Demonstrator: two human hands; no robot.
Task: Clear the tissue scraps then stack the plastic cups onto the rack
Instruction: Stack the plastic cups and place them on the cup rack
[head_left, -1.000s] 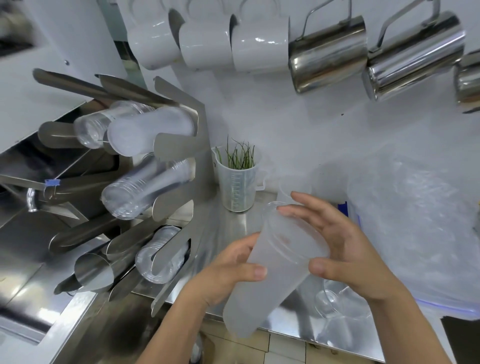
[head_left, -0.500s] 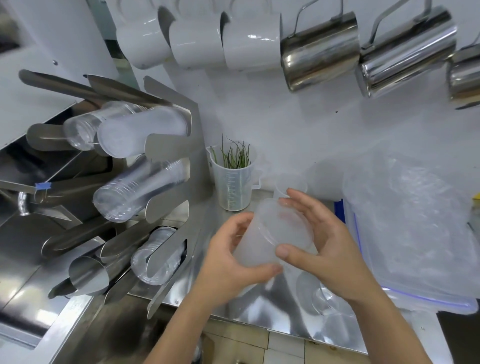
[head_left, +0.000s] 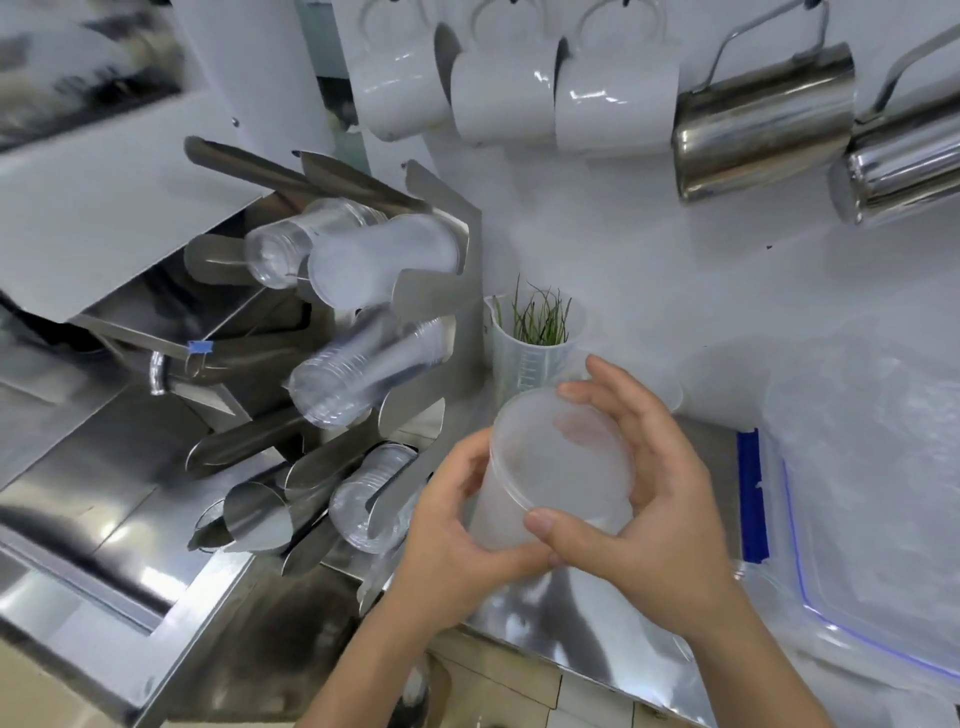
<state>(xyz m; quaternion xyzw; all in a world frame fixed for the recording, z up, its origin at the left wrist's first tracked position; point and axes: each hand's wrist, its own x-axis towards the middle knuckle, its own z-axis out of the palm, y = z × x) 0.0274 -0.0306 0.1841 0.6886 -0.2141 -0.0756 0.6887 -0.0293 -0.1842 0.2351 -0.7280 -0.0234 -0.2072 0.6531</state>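
Both hands hold a frosted plastic cup stack (head_left: 558, 470) over the steel counter, its open mouth turned up towards me. My left hand (head_left: 457, 535) wraps the cup's left side and base. My right hand (head_left: 644, 499) grips the rim from the right, thumb in front, fingers over the far edge. The steel cup rack (head_left: 441, 332) stands to the left, with a frosted stack (head_left: 374, 260) and a clear stack (head_left: 291, 244) in its top slots, clear cups (head_left: 363, 371) in the middle slot and more clear cups (head_left: 371, 496) in the bottom slot. No tissue scraps are visible.
A measuring jug with green sprigs (head_left: 530, 343) stands just behind the held cup. A plastic bin with a crinkled clear bag (head_left: 872, 467) fills the right. White mugs (head_left: 504, 98) and steel pitchers (head_left: 763, 130) hang on the wall above. The steel counter (head_left: 582, 623) has its front edge below.
The frosted cup stack has been raised and tipped so that its mouth faces upward, and both hands have closed in tighter around it. The view has shifted right.
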